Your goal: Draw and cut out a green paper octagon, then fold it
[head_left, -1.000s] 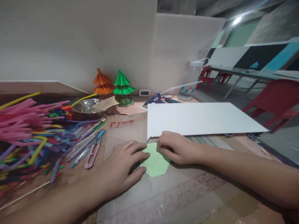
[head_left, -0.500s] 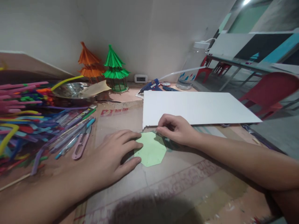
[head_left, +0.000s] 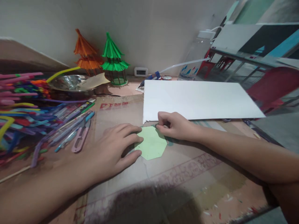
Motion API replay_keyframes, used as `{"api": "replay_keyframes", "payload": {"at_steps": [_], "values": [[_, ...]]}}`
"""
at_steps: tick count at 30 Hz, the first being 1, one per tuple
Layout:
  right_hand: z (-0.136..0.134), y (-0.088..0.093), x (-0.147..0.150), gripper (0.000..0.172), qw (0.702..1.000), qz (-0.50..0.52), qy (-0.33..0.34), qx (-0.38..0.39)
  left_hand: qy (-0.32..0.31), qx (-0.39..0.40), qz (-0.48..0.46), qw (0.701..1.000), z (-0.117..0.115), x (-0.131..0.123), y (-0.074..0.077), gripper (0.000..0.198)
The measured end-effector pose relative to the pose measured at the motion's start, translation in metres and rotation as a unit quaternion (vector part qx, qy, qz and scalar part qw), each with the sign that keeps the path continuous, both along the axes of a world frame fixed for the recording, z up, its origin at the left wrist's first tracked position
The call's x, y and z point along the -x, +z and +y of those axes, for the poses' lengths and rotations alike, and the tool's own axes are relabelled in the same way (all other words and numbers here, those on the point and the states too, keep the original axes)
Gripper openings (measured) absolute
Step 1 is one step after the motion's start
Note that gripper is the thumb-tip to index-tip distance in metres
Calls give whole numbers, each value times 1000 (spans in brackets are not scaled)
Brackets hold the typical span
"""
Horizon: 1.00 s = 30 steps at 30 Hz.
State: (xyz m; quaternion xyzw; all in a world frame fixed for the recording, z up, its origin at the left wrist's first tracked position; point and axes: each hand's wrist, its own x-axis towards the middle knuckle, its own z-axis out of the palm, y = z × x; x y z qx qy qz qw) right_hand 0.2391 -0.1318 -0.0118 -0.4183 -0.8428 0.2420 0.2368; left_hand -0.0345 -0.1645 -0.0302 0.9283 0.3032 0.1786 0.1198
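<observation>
A pale green octagonal piece of paper or card (head_left: 151, 143) lies flat on the cardboard sheet (head_left: 121, 189). My left hand (head_left: 122, 141) rests at its left side, fingers apart, with the fingertips on its edge. At the octagon's upper right edge, my right hand (head_left: 174, 125) is closed, its thumb and curled fingers pressed together. Whatever those fingers may hold is hidden or too small to name. Just behind my right hand is a white board (head_left: 196, 99), lying flat.
Left: many coloured pipe cleaners (head_left: 18, 124), pens (head_left: 70, 135), a pink craft knife (head_left: 80, 140), and a metal bowl (head_left: 70, 87). Behind: orange (head_left: 87, 56) and green (head_left: 114, 60) pagoda models, a small digital clock (head_left: 140, 72), a glue gun (head_left: 153, 76), and a clear bottle (head_left: 195, 59).
My head view has tipped down slightly, so the table things appear higher. My right hand's fingers are curled a little tighter. The left hand and the octagon keep their places relative to each other.
</observation>
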Motion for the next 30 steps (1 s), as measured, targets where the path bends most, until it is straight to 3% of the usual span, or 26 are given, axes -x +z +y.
{"api": "replay_keyframes", "payload": {"at_steps": [4, 9, 15, 21, 27, 30], "values": [[3, -3, -1, 24, 998, 42, -13, 38, -2, -1, 4, 1000, 0, 1, -1, 23], [1, -1, -1, 16, 1000, -17, 11, 1, 0, -1, 3, 1000, 0, 1, -1, 23], [2, -1, 0, 22, 999, 32, -3, 20, 2, 2, 2, 1000, 0, 1, -1, 24], [1, -2, -1, 18, 1000, -14, 21, -3, 3, 0, 1, 1000, 1, 0, -2, 24], [-3, 0, 2, 20, 988, 148, -9, 51, -4, -4, 3, 1000, 1, 0, -1, 23], [-7, 1, 4, 14, 989, 130, 21, 62, -4, -4, -3, 1000, 1, 1, -1, 23]]}}
